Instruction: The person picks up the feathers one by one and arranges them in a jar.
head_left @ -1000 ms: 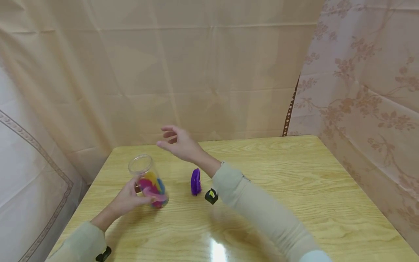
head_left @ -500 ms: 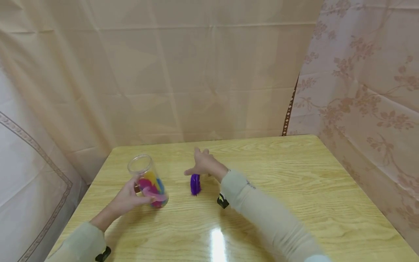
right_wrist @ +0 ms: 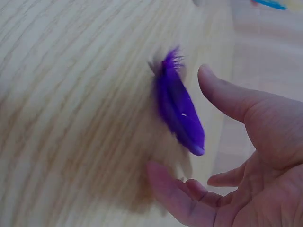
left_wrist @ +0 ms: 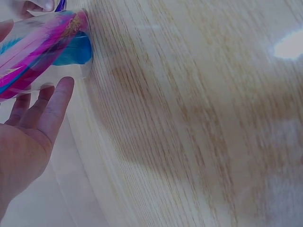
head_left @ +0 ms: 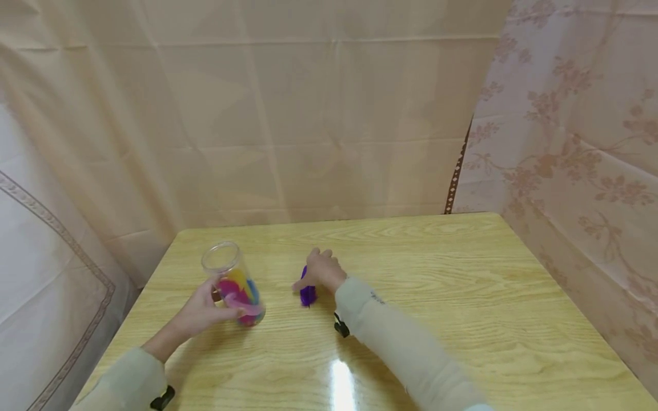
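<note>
My left hand (head_left: 197, 313) holds a clear jar (head_left: 222, 261) around its lower part, and the jar stands slightly tilted on the table. Pink, yellow and blue feathers (head_left: 239, 281) fill its lower half, and its round top shows no lid. In the left wrist view, fingers lie along the jar's wall. A purple feather (right_wrist: 180, 111) lies on the wood right of the jar. Over it hovers my right hand (head_left: 325, 271), thumb on one side and fingers on the other. The right wrist view shows a gap between this hand (right_wrist: 272, 137) and the feather.
The wooden table (head_left: 437, 285) reaches back to a beige curtain (head_left: 329, 114). A patterned cloth (head_left: 581, 142) hangs at the right, and a white cloth (head_left: 46, 285) at the left. Light glares off the table's front (head_left: 341, 379).
My right hand has come down from above the table behind the jar, moving right and toward me, to the purple feather. The left hand and jar stay put.
</note>
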Motion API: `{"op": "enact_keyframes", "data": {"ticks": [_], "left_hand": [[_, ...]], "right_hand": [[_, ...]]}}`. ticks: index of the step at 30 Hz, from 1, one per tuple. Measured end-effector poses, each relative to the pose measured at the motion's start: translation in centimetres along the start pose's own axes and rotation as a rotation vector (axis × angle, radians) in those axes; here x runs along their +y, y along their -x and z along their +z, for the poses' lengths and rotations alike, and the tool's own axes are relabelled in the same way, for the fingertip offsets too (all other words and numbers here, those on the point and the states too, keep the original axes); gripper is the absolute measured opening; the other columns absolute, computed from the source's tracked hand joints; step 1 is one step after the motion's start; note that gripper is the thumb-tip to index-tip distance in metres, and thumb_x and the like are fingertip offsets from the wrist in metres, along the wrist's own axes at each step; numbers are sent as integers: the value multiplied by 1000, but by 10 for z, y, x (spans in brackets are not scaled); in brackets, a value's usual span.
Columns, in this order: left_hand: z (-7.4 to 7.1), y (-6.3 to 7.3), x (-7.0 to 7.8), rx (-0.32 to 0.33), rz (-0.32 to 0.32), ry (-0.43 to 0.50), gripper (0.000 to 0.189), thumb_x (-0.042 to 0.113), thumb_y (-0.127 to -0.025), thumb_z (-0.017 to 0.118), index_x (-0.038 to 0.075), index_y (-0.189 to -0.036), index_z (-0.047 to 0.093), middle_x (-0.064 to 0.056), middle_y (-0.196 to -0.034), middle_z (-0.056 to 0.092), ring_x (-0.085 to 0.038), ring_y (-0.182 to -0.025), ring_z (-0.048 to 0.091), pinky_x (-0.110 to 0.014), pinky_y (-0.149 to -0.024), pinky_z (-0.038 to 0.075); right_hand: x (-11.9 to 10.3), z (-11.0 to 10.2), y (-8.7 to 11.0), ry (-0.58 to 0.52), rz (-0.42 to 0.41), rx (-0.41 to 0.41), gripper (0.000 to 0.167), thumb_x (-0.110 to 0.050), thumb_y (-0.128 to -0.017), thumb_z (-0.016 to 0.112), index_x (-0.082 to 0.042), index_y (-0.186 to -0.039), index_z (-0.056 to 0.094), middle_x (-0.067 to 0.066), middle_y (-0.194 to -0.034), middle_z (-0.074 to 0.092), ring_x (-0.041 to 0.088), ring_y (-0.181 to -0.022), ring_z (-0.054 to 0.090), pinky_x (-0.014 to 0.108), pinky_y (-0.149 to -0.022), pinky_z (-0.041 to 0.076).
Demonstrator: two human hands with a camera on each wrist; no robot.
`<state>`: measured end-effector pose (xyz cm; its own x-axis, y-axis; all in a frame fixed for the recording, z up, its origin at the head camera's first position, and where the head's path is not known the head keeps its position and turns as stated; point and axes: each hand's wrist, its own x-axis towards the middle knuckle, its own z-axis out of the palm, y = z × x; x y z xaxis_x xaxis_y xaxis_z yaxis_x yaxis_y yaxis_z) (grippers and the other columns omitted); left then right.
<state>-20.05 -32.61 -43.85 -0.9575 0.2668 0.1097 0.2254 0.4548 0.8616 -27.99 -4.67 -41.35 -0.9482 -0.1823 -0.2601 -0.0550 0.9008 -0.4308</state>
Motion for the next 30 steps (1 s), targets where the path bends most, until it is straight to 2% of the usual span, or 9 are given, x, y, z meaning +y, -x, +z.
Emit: {"op": "enact_keyframes", "data": {"ticks": [2, 5, 13, 18, 25, 30], "left_hand": [[-1, 0, 1, 1, 2, 7, 76, 7, -82, 84, -5, -142, 41, -24, -131, 56, -38, -114, 58, -29, -89, 52], [-2, -1, 1, 1, 7, 9, 75, 7, -82, 84, -6, -142, 41, -24, -130, 56, -37, -113, 58, -28, -89, 51], [-2, -1, 2, -3, 22, 16, 76, 5, -81, 84, -7, -143, 40, -25, -131, 55, -38, -113, 58, -28, -88, 52], [-3, 0, 3, -3, 23, 25, 74, 4, -82, 83, -8, -141, 40, -25, -130, 55, -38, -112, 59, -27, -87, 52], [-1, 1, 1, 12, 54, 16, 72, 2, -80, 84, -8, -139, 43, -24, -127, 57, -34, -110, 59, -28, -88, 52], [2, -1, -1, 15, 50, 5, 74, 4, -80, 85, -6, -140, 44, -21, -127, 58, -32, -111, 58, -28, -89, 51]], "right_hand": [[-1, 3, -2, 34, -3, 39, 98, -51, -71, 90, 5, -138, 46, 29, -128, 49, 44, -118, 53, 52, -97, 49], [-3, 6, -5, 81, -5, 77, 80, -49, -70, 92, 3, -119, 55, 23, -111, 54, 39, -105, 57, 47, -89, 53], [-3, 11, -16, 42, 12, 60, 47, -36, -71, 95, -7, -91, 63, 13, -103, 57, 28, -99, 55, 45, -87, 51], [-4, 11, -14, 25, -9, 69, 45, -33, -72, 94, -8, -89, 62, 9, -98, 59, 29, -102, 55, 46, -88, 51], [-6, 12, -15, 67, -36, 90, 39, -29, -70, 96, -10, -82, 64, 2, -80, 60, 20, -77, 58, 38, -72, 54], [-6, 14, -18, 69, -56, 88, 36, -24, -70, 96, -10, -80, 64, 0, -76, 60, 17, -70, 55, 36, -69, 53]]}}
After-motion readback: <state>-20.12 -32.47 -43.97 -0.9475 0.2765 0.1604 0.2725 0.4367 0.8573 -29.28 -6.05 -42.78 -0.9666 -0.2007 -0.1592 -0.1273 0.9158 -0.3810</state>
